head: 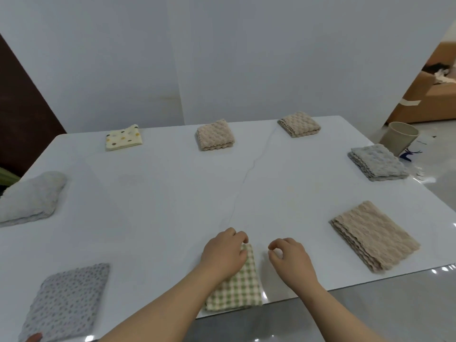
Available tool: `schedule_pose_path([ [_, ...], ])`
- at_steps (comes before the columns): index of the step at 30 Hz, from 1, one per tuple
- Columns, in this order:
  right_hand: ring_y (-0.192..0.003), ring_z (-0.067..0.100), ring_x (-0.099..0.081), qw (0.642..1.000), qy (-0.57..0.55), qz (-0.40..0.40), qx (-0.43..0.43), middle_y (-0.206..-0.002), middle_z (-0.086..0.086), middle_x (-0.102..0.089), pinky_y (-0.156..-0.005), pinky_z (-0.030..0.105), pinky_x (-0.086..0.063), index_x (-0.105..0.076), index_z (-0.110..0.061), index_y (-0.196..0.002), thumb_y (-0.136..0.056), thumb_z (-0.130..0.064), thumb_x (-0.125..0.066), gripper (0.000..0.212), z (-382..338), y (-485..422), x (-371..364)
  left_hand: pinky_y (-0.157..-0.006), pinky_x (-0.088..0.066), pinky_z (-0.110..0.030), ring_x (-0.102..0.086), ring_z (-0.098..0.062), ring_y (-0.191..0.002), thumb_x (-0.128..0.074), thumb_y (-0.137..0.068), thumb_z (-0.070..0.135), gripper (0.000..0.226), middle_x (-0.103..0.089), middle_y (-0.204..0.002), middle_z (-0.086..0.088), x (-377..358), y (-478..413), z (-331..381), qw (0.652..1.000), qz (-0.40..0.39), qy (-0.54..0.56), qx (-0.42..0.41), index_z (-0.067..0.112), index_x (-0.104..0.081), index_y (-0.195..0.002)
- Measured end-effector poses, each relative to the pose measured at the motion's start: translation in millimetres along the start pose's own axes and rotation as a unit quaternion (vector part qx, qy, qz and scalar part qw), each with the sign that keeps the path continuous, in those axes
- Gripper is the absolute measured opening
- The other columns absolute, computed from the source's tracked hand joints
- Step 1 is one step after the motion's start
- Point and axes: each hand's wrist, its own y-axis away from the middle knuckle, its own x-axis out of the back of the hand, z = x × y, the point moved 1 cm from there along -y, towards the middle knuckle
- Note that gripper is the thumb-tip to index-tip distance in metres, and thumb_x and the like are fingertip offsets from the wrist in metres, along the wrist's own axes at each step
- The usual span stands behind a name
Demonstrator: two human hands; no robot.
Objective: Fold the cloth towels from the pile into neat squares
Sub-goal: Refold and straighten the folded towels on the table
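A folded green-and-white checked towel (237, 285) lies at the table's near edge. My left hand (223, 255) rests on its far left part, with the fingers curled over the far edge. My right hand (288, 261) hovers just right of the towel, fingers loosely curled, holding nothing. Around the white table (172, 193) lie other folded towels: grey spotted (69, 302) at near left, fluffy pale grey (29, 198) at left, cream with dots (124, 137), two beige (215, 137) (299, 124) at the back, grey (377, 161) and tan (373, 235) at right.
A beige cup-shaped bin (398, 137) stands on the floor beyond the table's right edge. Cardboard boxes (429, 95) sit at the far right. A white wall runs behind the table. Part of a finger (34, 338) shows at the bottom left corner.
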Motion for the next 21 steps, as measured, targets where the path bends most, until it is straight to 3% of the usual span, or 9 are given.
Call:
schedule_pose_path([
  [11, -0.109, 0.015, -0.051, 0.999, -0.003, 0.022, 0.037, -0.117, -0.002, -0.059, -0.091, 0.026, -0.041, -0.062, -0.019, -0.11, -0.093, -0.024, -0.047, 0.024, 108, -25, 75, -0.09, -0.041, -0.028, -0.049, -0.015, -0.114, -0.039, -0.095, 0.028, 0.032, -0.051, -0.124, 0.001, -53, -44, 111, 0.999, -0.027, 0.024, 0.013, 0.023, -0.049, -0.125],
  [17, -0.099, 0.02, -0.055, 0.997, 0.024, 0.06, 0.042, -0.104, 0.0, -0.064, -0.079, 0.029, -0.041, -0.066, -0.017, -0.103, -0.09, -0.019, -0.049, 0.022, 170, -41, 117, -0.09, -0.04, -0.025, -0.051, -0.015, -0.112, -0.041, -0.095, 0.028, 0.033, -0.051, -0.125, 0.002, -89, -64, 169, 0.994, -0.03, 0.084, 0.064, 0.023, -0.047, -0.128],
  [21, -0.118, 0.024, -0.045, 0.995, 0.063, 0.081, 0.01, -0.122, -0.001, -0.058, -0.096, 0.035, -0.034, -0.063, -0.02, -0.112, -0.091, -0.02, -0.047, 0.027, 203, -42, 138, -0.092, -0.039, -0.023, -0.052, -0.015, -0.112, -0.044, -0.094, 0.025, 0.034, -0.053, -0.125, -0.001, -113, -68, 196, 0.981, -0.029, 0.15, 0.122, 0.021, -0.048, -0.128],
])
